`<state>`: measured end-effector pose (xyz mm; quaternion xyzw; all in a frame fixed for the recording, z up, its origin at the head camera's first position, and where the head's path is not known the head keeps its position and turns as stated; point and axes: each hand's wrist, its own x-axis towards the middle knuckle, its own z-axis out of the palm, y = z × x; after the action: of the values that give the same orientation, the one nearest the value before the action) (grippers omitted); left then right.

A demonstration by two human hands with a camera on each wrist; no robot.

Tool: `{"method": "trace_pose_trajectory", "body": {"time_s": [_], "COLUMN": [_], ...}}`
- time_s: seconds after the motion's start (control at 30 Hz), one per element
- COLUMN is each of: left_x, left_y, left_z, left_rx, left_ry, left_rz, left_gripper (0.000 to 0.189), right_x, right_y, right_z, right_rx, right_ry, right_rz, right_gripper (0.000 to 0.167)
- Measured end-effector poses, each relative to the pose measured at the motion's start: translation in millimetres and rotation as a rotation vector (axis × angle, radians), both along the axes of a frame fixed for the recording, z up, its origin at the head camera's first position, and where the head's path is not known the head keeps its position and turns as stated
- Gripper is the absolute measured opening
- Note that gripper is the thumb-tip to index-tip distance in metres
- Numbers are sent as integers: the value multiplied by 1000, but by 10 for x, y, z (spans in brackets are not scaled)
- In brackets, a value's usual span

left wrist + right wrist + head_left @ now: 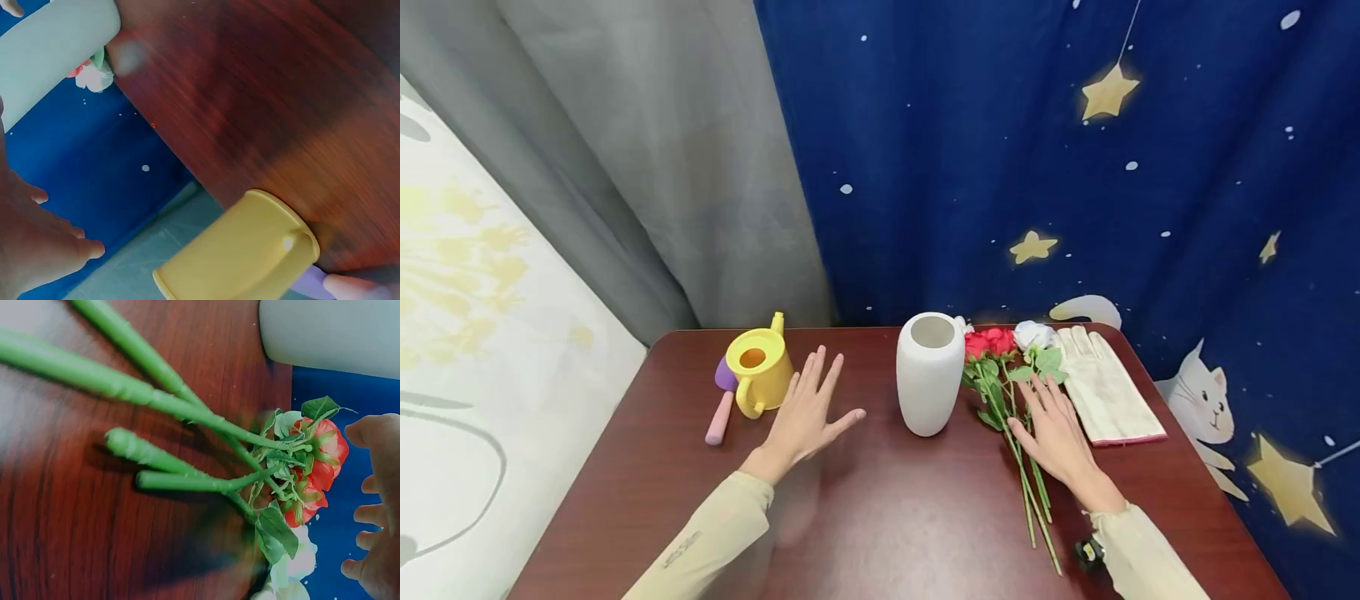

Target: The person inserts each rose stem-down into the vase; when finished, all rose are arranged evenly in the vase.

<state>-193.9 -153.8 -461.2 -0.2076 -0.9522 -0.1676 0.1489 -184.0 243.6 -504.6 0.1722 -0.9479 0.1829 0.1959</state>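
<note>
A white vase [929, 383] stands upright at the middle of the table, between the two hands. My left hand [805, 414], fingers spread and straight, is just right of a yellow watering can [765, 371] and holds nothing; the left wrist view shows it apart from the watering can [240, 250]. Over the artificial flowers' green stems [1017, 454] is my right hand [1056, 433], its fingers extended. The right wrist view shows that hand [381, 506] apart from the red roses [322, 456]. White roses [1033, 335] lie beside the red ones [988, 342].
Behind the watering can lies a small trowel with a purple blade [726, 375] and pink handle [719, 419]. A pair of white gloves [1105, 387] rests at the table's right edge. Grey [700, 167] and blue star-patterned curtains [940, 167] hang behind the table [880, 517].
</note>
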Motion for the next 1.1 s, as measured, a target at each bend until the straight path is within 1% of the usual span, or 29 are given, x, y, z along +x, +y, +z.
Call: {"method": "trace_pose_trajectory", "body": {"time_s": [0.07,0.17,0.3,0.4,0.53,0.6,0.63,0.77,0.83,0.97,1.1], "left_x": [-16,-37,-59,-77,-108,-132,-146,-192,-205,-220,-232], "left_y": [27,96,223,313,419,465,484,539,565,650,766], "left_z": [32,83,151,201,270,301,314,344,350,354,350], "left_rx": [22,55,120,180,284,348,377,485,532,603,667], "left_ry": [-17,-63,-118,-149,-239,-267,-273,-249,-249,-270,-286], "left_rz": [2,-3,-17,-13,-1,-5,-6,-19,-27,-41,-57], "left_gripper": [91,92,93,94,96,97,98,97,95,93,96], "right_x": [-26,-59,-74,-85,-122,-148,-160,-194,-201,-213,-228], "right_y": [-24,-51,-49,-47,-64,-73,-76,-77,-76,-84,-116], "right_z": [5,-3,-33,-33,2,18,25,13,2,-20,-51], "right_rx": [-8,-18,-34,-53,-93,-122,-134,-170,-181,-209,-221], "right_ry": [0,22,42,15,-47,-81,-97,-176,-207,-241,-273], "right_rz": [21,49,48,36,31,30,29,27,23,10,9], "right_gripper": [59,56,51,47,39,34,31,23,21,17,17]}}
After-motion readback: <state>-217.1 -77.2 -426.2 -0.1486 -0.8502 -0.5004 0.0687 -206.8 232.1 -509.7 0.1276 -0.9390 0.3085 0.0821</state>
